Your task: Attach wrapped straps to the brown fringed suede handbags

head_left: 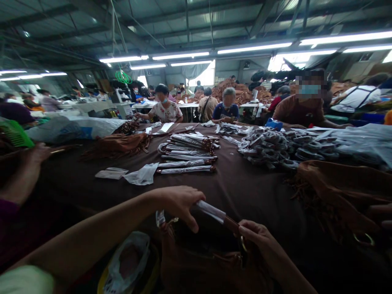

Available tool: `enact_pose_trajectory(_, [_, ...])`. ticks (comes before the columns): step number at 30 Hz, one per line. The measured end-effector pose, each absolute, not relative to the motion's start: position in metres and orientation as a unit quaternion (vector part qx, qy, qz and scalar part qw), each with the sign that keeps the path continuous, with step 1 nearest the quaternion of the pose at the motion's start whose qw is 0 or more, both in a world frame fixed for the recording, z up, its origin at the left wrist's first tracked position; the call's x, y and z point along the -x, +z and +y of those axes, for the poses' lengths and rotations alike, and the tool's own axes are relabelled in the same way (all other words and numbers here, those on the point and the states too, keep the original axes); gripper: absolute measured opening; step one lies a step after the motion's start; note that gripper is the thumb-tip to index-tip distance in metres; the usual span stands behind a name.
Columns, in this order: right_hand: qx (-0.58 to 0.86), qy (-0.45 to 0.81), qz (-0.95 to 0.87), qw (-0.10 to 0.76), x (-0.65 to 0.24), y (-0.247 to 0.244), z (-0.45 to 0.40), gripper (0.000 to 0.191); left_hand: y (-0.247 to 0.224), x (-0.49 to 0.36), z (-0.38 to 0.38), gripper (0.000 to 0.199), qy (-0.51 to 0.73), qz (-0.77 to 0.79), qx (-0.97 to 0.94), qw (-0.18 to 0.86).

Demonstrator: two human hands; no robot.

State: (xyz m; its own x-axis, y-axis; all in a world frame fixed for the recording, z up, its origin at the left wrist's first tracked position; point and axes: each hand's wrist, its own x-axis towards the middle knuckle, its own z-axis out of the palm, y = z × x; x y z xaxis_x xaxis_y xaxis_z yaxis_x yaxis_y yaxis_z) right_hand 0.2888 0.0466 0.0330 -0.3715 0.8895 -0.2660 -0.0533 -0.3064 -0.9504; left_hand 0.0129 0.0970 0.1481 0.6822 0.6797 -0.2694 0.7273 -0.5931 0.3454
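Gripping a plastic-sleeved leather strap [210, 212], the left hand [179, 205] closes around its wrapped length, a good hold on something light, limp and slippery. The right hand [255, 237] sits at the strap's brown end, though whether it clamps there is hard to tell. Below them, a tan leather bag [196, 261] gapes darkly, its inside hidden, at the near edge of the brown-clothed table [245, 196].

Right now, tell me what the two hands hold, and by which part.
The left hand grips a plastic-sleeved strap at its wrapped section; the right hand holds its brown end.
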Motion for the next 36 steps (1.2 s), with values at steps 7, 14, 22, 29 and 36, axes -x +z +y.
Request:
enact_pose_trajectory(7, [0.451, 0.648, -0.498, 0.358, -0.29, 0.031, 0.038, 0.039, 0.143, -0.106, 0.091, 0.049, -0.123, 0.283, -0.939, 0.153])
enact_pose_trajectory(14, [0.447, 0.466, -0.661, 0.382, -0.304, 0.023, 0.013, 0.035, 0.115, -0.102, 0.11, 0.025, -0.062, 0.414, -0.834, 0.359])
enact_pose_trajectory(22, [0.466, 0.25, -0.738, 0.419, -0.291, 0.004, 0.006, 0.02, 0.092, -0.112, 0.09, 0.034, 0.071, 0.466, -0.611, 0.636])
enact_pose_trajectory(29, [0.456, 0.125, -0.757, 0.451, -0.285, -0.005, 0.006, 0.018, 0.075, -0.121, 0.077, 0.023, 0.087, 0.461, -0.562, 0.681])
enact_pose_trajectory(36, [0.461, 0.165, -0.77, 0.408, -0.292, -0.007, 0.007, 0.025, 0.071, -0.123, 0.072, 0.018, 0.116, 0.477, -0.541, 0.683])
